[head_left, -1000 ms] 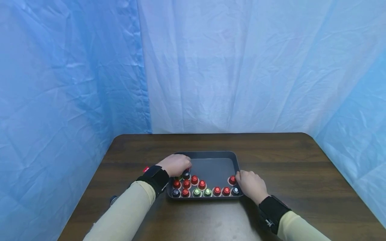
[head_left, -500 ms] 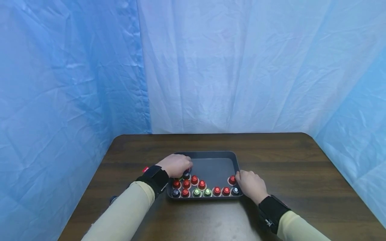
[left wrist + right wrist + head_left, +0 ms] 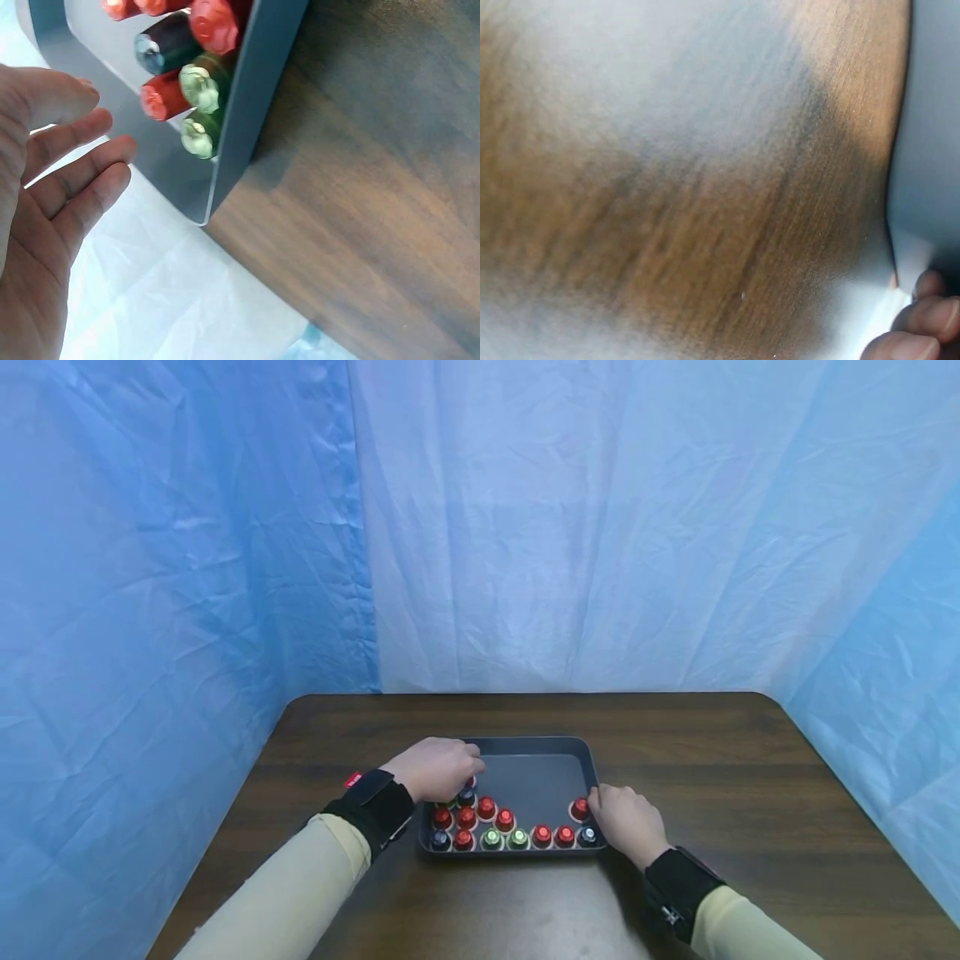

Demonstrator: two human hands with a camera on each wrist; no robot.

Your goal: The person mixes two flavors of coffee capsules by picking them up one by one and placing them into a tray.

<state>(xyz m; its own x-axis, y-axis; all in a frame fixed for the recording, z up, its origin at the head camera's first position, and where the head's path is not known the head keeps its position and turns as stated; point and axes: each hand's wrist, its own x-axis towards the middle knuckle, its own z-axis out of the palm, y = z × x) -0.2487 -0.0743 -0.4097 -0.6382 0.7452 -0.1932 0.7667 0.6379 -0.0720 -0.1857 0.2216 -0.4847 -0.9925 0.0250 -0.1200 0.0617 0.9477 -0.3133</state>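
A dark grey baking tray lies on the table with red, green and dark coffee capsules standing in it. My left hand is above the tray's left side. In the left wrist view, the left hand's thumb and fingers are apart, with nothing between them. Beside the fingertips stand a red capsule, a green capsule and a dark capsule. My right hand grips the tray's right rim close to a red capsule; in the right wrist view its fingers are curled at the tray's edge.
Capsules line the tray's near side, including a green capsule and a dark capsule. A small red item shows behind the left wrist. The brown wooden table has blue-white sheets hanging behind it.
The left hand has risen slightly away from the capsules, and its forearm has shifted left. A red capsule top now shows beneath that hand. The right hand stays at the tray rim.
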